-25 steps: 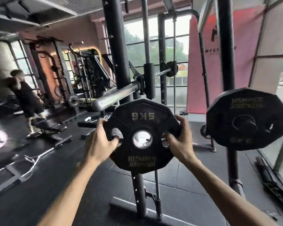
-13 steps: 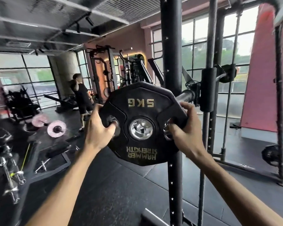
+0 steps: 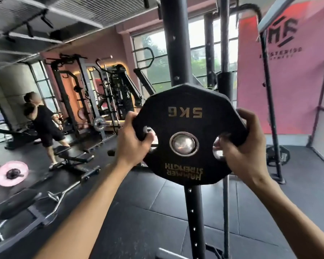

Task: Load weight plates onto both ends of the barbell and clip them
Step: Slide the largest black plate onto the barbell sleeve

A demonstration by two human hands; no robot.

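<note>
A black 5 kg weight plate (image 3: 187, 116) with gold lettering stands upright at chest height in front of a black rack upright (image 3: 176, 53). My left hand (image 3: 133, 141) grips its left edge, fingers curled through a grip hole. My right hand (image 3: 245, 146) grips its right edge the same way. A shiny metal end fills the plate's centre hole (image 3: 183, 143). The rest of the barbell is hidden behind the plate. No clip is in view.
A second black plate (image 3: 281, 156) sits low on the rack at the right. A bench (image 3: 73, 157), a curl bar (image 3: 52, 200) and a pink plate (image 3: 11, 172) lie on the floor to the left. A person (image 3: 45, 126) stands by the far racks.
The plate has come up level with the bar's end, which now shows in its centre hole. The bar sleeve seen behind the plate earlier is now covered. Both hands keep their grip.
</note>
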